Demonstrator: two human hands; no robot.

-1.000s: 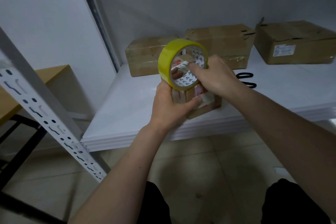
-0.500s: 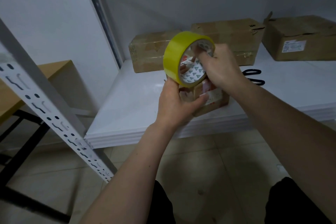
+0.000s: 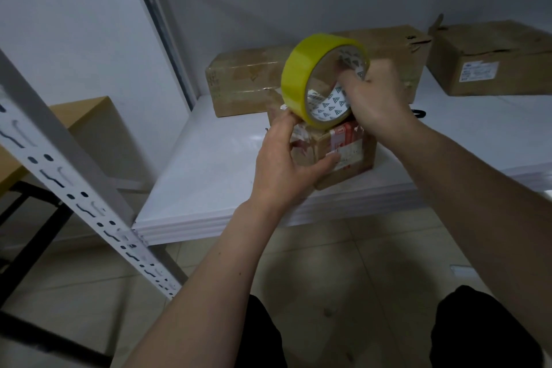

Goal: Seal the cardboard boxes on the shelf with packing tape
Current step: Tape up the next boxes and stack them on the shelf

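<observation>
Right hand (image 3: 376,95) grips yellow tape roll (image 3: 301,69), fingers curled thru its core, over small box (image 3: 337,155) at shelf (image 3: 209,176) front edge; left hand (image 3: 280,167) pinches roll's rim, prob. hunting tape end

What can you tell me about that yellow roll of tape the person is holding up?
The yellow roll of packing tape is a wide ring of glossy yellow tape wound on a white cardboard core printed with small dark triangles. It is held on edge, tilted, above the small brown cardboard box at the front of the white shelf. The right hand grips it with fingers through the core; the left hand touches its lower rim with its fingertips.
</observation>
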